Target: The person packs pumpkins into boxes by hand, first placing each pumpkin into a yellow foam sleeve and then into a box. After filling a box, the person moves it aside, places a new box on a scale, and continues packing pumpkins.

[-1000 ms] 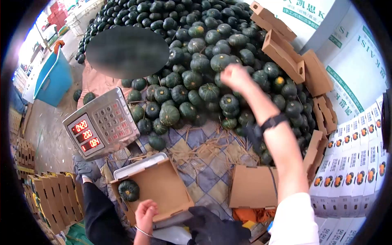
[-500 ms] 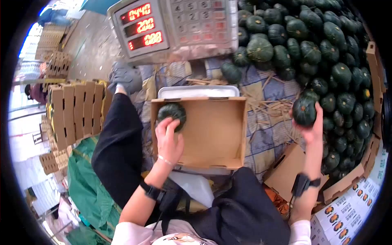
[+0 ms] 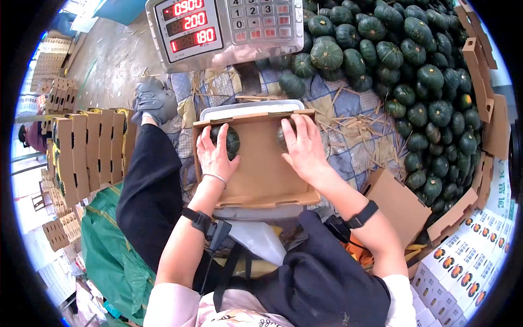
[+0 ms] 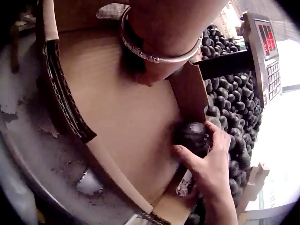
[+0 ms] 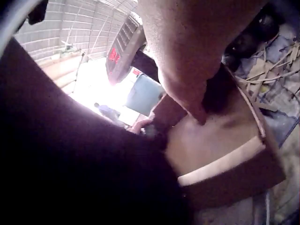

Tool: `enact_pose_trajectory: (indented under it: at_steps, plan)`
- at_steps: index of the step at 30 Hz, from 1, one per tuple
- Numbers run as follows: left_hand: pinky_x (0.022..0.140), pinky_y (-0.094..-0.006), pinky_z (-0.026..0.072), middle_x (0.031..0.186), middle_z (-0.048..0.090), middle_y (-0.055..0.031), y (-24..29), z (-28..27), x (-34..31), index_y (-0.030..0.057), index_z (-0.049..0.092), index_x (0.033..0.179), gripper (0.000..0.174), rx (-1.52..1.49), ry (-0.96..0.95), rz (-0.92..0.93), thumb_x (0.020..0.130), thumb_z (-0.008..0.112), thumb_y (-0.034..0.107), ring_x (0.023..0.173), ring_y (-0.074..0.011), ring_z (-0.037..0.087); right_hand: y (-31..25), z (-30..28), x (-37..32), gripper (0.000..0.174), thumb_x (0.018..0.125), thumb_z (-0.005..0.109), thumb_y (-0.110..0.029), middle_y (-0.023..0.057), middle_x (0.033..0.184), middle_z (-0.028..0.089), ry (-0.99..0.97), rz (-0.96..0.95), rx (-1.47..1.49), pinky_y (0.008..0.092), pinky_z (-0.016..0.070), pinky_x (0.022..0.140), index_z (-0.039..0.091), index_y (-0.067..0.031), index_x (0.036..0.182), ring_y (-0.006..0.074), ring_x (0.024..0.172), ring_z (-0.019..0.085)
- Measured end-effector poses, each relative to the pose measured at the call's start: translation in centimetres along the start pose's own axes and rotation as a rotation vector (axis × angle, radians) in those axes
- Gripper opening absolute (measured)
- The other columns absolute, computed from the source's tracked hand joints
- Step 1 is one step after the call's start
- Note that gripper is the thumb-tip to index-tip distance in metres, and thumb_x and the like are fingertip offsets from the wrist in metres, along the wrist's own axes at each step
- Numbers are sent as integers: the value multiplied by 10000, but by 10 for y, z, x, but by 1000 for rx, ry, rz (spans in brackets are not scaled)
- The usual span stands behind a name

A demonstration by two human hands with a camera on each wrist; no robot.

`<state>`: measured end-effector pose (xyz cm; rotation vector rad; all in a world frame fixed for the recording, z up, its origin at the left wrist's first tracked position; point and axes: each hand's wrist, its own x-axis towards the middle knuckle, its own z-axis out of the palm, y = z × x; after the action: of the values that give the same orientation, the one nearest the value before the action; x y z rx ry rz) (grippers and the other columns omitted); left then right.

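Note:
An open cardboard box (image 3: 256, 182) sits on the scale's metal pan (image 3: 210, 113) in front of the person. In the box's far left corner, the left hand (image 3: 215, 159) has its fingers and thumb around a dark green kabocha pumpkin (image 3: 232, 143). At the far right corner the right hand (image 3: 306, 150) grips a second kabocha pumpkin (image 4: 192, 137), thumb on one side and fingers on the other in the left wrist view. The right hand covers much of that pumpkin in the head view. Red digits light the scale display (image 3: 188, 30), the top line reading 0.900.
A large heap of kabocha pumpkins (image 3: 389, 54) lies at the far right, edged by cardboard pieces (image 3: 479, 65). Straw litters the checked cloth (image 3: 348, 147). A folded carton (image 3: 397, 204) lies by the right knee. Stacked cartons (image 3: 98, 147) stand at left, printed white boxes (image 3: 463, 261) at right.
The right hand has reached to the heap, taken a kabocha pumpkin and brought it left into the box. The left hand has stayed at the first pumpkin lately. The display rose from 0.440 to 0.900.

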<state>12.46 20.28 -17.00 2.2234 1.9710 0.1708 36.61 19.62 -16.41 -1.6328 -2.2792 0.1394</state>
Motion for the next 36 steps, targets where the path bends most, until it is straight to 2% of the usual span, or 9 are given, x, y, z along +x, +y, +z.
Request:
enact_pose_trajectory:
  at_steps: [3, 9, 15, 18, 22, 25, 27, 33, 36]
  plan:
    - [1064, -507, 282, 1391, 267, -199, 4, -9, -5, 225, 380, 1383, 908, -34, -45, 42, 586, 814, 192, 1272, -430, 273, -2, -33, -8, 634, 639, 780, -169, 188, 1285, 419, -72, 88, 97, 484, 358, 990, 515, -19, 1195, 359, 1218, 391]
    - [1023, -499, 309, 1334, 374, -237, 27, -33, -54, 132, 508, 1269, 686, -148, -161, 148, 636, 764, 199, 1229, -424, 345, 47, -28, -53, 505, 689, 760, -259, 151, 1289, 440, 113, 368, 189, 501, 357, 984, 581, -71, 1122, 367, 1216, 382]
    - [1043, -510, 286, 1338, 348, -248, 41, -41, -88, 107, 458, 1310, 740, -179, -281, 153, 631, 753, 135, 1232, -436, 332, 192, -48, -89, 417, 749, 673, -223, 182, 1293, 443, 70, 837, -167, 504, 390, 965, 578, -51, 1116, 376, 1208, 392]
    - [1059, -498, 272, 1342, 347, -235, 48, -50, -82, 74, 424, 1327, 747, -167, -286, 111, 646, 730, 99, 1250, -427, 324, 280, -63, -88, 407, 728, 621, -92, 180, 1273, 442, 211, 776, -545, 487, 413, 916, 542, -11, 1119, 358, 1198, 410]
    - [1062, -489, 271, 1347, 343, -229, 61, -57, -63, 35, 406, 1327, 729, -182, -235, 123, 660, 698, 57, 1254, -415, 329, 333, -79, -81, 370, 736, 601, -78, 120, 1251, 479, -68, 684, -753, 463, 415, 892, 547, -42, 1101, 304, 1166, 448]
    - [1064, -470, 277, 1321, 379, -219, 84, -71, -44, 35, 432, 1304, 663, -228, -213, 107, 681, 658, 24, 1238, -400, 361, 330, -102, -56, 350, 739, 600, -88, 98, 1223, 491, 135, 751, -692, 472, 424, 863, 555, -69, 1085, 301, 1138, 468]
    - [1054, -468, 285, 1303, 395, -222, 94, -72, -42, 27, 448, 1283, 634, -257, -215, 104, 681, 645, 12, 1218, -400, 377, 356, -110, -64, 381, 725, 631, -122, 99, 1204, 488, 433, 764, -819, 500, 422, 851, 560, -98, 1099, 316, 1091, 481]
    - [1026, -457, 317, 1250, 442, -214, 121, -63, -33, 15, 486, 1232, 576, -374, -245, 150, 674, 625, -10, 1168, -390, 418, 361, -157, -52, 579, 680, 763, -264, 141, 1235, 474, -31, 1223, -543, 527, 434, 856, 532, -89, 1182, 361, 1161, 449]
    - [1021, -454, 323, 1240, 453, -209, 128, -60, -39, 15, 489, 1226, 571, -421, -247, 175, 672, 625, -12, 1160, -389, 425, 334, -139, -32, 600, 678, 776, -276, 167, 1233, 475, -100, 879, -686, 515, 457, 864, 524, -80, 1186, 371, 1164, 462]
